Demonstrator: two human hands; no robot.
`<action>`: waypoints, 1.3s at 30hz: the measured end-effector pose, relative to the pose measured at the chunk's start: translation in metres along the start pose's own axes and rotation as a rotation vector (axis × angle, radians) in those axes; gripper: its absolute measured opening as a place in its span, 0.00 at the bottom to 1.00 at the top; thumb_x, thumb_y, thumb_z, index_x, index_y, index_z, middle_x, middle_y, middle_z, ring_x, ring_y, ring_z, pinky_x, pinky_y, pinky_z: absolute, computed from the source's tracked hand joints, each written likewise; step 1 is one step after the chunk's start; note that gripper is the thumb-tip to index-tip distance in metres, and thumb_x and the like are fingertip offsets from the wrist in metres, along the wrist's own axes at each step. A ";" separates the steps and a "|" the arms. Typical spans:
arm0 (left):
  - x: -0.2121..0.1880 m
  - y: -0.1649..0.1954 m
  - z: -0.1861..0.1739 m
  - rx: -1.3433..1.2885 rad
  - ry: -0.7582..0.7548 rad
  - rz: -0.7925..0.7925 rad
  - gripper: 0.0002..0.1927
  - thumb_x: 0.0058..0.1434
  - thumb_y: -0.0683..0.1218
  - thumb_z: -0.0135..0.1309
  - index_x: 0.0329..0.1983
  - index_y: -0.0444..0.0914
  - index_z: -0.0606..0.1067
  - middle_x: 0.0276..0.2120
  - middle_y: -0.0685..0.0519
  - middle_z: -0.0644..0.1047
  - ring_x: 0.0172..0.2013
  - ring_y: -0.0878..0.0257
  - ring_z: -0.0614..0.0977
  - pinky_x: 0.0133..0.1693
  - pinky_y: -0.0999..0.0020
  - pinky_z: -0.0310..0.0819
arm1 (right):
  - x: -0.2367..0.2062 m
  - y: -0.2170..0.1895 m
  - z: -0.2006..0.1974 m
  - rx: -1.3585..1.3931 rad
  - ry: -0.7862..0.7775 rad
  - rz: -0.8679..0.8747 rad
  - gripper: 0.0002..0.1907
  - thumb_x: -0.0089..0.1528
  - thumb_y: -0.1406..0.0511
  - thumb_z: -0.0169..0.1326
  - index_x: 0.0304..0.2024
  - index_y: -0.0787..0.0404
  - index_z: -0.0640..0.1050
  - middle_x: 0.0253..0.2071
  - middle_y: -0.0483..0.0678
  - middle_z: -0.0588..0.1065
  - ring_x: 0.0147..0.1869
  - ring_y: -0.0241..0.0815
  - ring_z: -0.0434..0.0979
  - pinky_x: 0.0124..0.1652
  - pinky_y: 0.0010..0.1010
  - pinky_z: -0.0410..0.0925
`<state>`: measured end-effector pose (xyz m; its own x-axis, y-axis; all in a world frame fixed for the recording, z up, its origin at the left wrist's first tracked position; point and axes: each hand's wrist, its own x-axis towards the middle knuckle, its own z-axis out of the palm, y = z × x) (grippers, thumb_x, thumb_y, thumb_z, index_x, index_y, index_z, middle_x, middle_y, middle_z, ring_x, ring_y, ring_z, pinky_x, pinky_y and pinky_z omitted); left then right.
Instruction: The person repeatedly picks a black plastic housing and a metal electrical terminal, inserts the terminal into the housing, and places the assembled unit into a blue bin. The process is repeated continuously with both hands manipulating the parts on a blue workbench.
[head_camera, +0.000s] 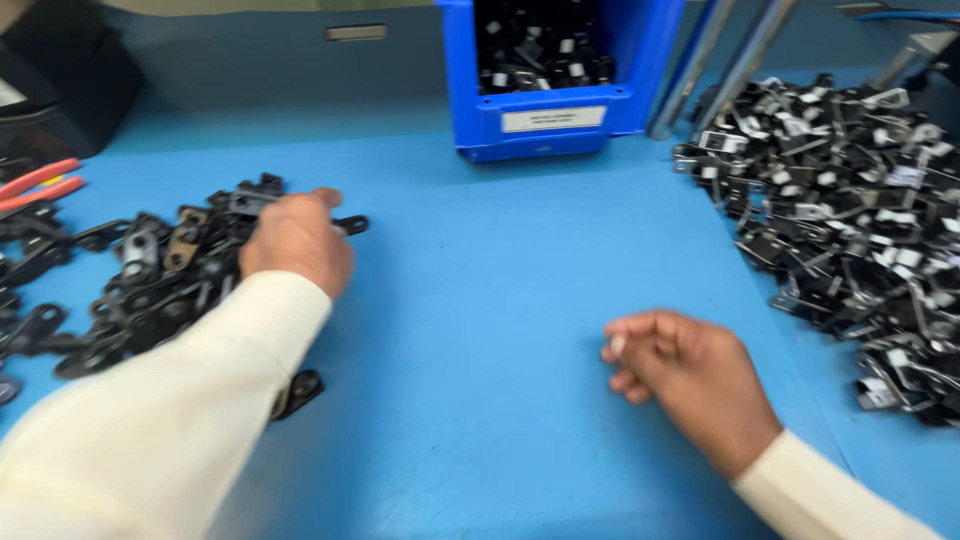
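My left hand (295, 240) rests on the heap of flat black metal brackets (150, 275), which lies well to the left of the blue bin (545, 120) on the bench (480, 300). The fingers curl down into the heap; whether they grip a bracket I cannot tell. I judge it best to pinch one piece at the heap's edge and lift it free of its neighbours. My right hand (690, 375) lies nearer me than the bin, loosely closed, apparently on nothing. A second pile of tagged black parts (860, 220) sits right of the bin; red-handled pliers (40, 185) lie far left.
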<state>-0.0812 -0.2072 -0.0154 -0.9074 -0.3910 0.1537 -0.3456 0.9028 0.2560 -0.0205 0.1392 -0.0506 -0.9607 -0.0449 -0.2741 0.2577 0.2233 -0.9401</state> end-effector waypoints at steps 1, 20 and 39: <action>0.010 -0.003 0.002 0.165 0.027 0.058 0.19 0.61 0.46 0.59 0.56 0.49 0.78 0.49 0.48 0.80 0.47 0.48 0.82 0.43 0.50 0.80 | -0.010 0.009 -0.008 -0.022 0.012 0.026 0.08 0.61 0.68 0.56 0.42 0.62 0.83 0.34 0.47 0.83 0.32 0.37 0.80 0.33 0.28 0.73; -0.103 0.105 0.011 -0.498 -0.477 0.314 0.13 0.67 0.43 0.44 0.47 0.39 0.79 0.35 0.39 0.81 0.37 0.43 0.83 0.45 0.53 0.78 | 0.151 -0.051 -0.132 -1.103 0.460 -0.478 0.16 0.65 0.53 0.61 0.53 0.49 0.84 0.40 0.50 0.82 0.40 0.47 0.82 0.43 0.40 0.74; -0.133 0.116 0.001 -0.604 -0.550 -0.033 0.15 0.63 0.38 0.53 0.53 0.41 0.75 0.45 0.50 0.80 0.46 0.56 0.84 0.49 0.62 0.81 | 0.064 -0.046 -0.089 -0.896 -0.022 -0.136 0.15 0.62 0.62 0.61 0.52 0.48 0.83 0.34 0.47 0.82 0.31 0.39 0.83 0.39 0.31 0.76</action>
<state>-0.0011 -0.0500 -0.0074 -0.9409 -0.1304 -0.3127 -0.3283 0.5789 0.7464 -0.1033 0.2126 -0.0070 -0.9724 -0.1429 -0.1846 -0.0438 0.8884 -0.4570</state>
